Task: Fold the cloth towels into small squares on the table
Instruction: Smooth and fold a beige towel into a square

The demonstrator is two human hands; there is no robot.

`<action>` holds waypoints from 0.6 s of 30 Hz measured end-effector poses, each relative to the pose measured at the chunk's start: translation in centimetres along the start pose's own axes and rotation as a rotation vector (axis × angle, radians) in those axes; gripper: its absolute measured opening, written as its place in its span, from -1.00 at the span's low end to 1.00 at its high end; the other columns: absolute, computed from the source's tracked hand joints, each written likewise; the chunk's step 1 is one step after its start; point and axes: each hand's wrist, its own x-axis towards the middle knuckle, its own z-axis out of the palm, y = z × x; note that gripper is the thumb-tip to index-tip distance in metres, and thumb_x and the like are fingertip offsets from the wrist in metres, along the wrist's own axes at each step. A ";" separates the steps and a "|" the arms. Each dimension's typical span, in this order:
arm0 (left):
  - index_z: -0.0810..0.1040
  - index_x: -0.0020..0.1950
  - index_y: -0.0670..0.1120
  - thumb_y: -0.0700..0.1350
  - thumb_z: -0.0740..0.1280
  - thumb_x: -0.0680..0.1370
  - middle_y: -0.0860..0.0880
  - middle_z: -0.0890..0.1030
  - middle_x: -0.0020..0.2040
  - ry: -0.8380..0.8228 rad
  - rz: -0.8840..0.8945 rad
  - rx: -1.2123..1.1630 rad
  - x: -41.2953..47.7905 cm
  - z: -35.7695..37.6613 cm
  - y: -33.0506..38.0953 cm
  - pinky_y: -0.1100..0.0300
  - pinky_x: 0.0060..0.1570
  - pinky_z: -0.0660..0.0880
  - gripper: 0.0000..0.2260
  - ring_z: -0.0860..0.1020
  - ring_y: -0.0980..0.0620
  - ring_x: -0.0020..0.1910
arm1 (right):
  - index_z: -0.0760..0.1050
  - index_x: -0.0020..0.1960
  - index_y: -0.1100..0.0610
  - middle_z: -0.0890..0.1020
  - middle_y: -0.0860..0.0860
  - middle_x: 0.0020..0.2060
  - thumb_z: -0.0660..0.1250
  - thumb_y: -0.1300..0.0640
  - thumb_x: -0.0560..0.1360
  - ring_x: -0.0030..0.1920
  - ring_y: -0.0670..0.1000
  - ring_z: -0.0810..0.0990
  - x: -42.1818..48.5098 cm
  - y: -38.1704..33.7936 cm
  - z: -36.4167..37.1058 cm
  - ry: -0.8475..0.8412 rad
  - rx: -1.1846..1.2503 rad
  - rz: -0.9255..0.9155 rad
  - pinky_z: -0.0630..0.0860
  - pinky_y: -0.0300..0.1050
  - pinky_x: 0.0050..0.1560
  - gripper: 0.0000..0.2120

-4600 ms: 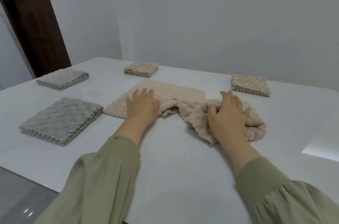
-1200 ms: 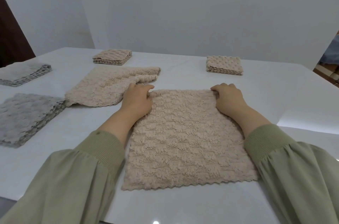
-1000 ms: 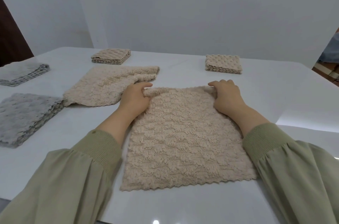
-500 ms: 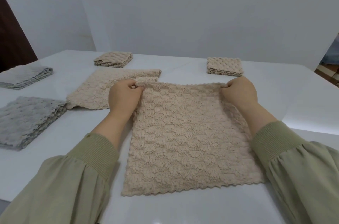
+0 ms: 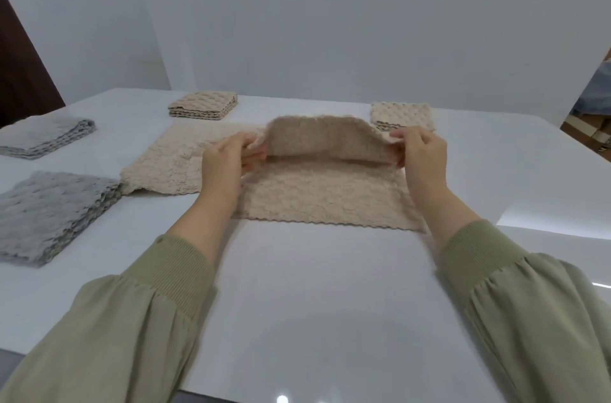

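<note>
White glossy table [image 5: 314,297] under a plain pale wall [image 5: 330,22]; dark brown door [image 5: 20,72] at far left.

Thumbs and curled fingers clamped on cloth: left hand [image 5: 221,164] on the far left corner and right hand [image 5: 423,158] on the far right corner of the beige towel [image 5: 324,197]. Far edge held up off the surface, arched over toward the near half. Near half flat at table centre, scalloped hem straight across, nubbly fleece pile.

Olive sleeves [image 5: 148,320] with ribbed cuffs.

Just left, second beige towel [image 5: 175,168] spread flat, partly hidden by the left hand. Far side: two folded beige squares [image 5: 203,105] [image 5: 401,116], layered edges showing. Left edge: two folded grey towels [image 5: 49,214] [image 5: 43,138], well apart from the hands.

Bare shiny tabletop on the near side and at right.
</note>
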 end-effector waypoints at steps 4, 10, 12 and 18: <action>0.61 -0.26 -0.10 -0.09 0.36 0.48 -0.14 0.68 -0.19 0.024 -0.149 0.122 0.1 -0.7 -1.0 0.15 -0.28 0.55 -0.85 0.65 -0.06 -0.28 | 0.57 -0.22 0.29 0.53 0.01 -0.41 0.23 0.14 0.50 -0.37 -0.05 0.44 -1.6 1.5 -0.2 -0.081 -0.189 0.027 0.38 -0.17 -0.27 -0.74; 0.62 -0.27 0.02 -0.23 0.38 0.47 -0.02 0.63 -0.20 0.052 -0.047 0.285 -1.3 -1.9 -0.6 0.15 -0.24 0.50 -0.83 0.52 0.03 -0.27 | 0.57 -0.17 0.10 0.53 -0.05 -0.33 0.19 0.34 0.43 -0.37 -0.14 0.43 -3.3 1.0 -1.4 -0.026 -0.212 -0.001 0.34 -0.35 -0.35 -0.77; 0.62 -0.23 0.00 -0.26 0.33 0.48 -0.04 0.61 -0.22 0.044 -0.057 0.292 -1.6 -2.5 -0.4 0.16 -0.33 0.48 -0.81 0.52 0.02 -0.35 | 0.56 -0.25 0.05 0.50 -0.06 -0.41 0.18 0.34 0.43 -0.41 -0.08 0.40 -3.8 0.6 -1.9 -0.021 -0.176 0.049 0.34 -0.23 -0.35 -0.73; 0.62 -0.18 0.02 -0.25 0.28 0.48 0.02 0.62 -0.18 -0.080 -0.010 0.671 -3.0 -3.9 -0.7 0.14 -0.16 0.52 -0.80 0.57 0.03 -0.24 | 0.57 -0.25 0.09 0.59 -0.01 -0.34 0.20 0.33 0.42 -0.25 0.04 0.56 -6.3 0.1 -3.0 -0.329 -0.462 0.097 0.49 -0.15 -0.19 -0.77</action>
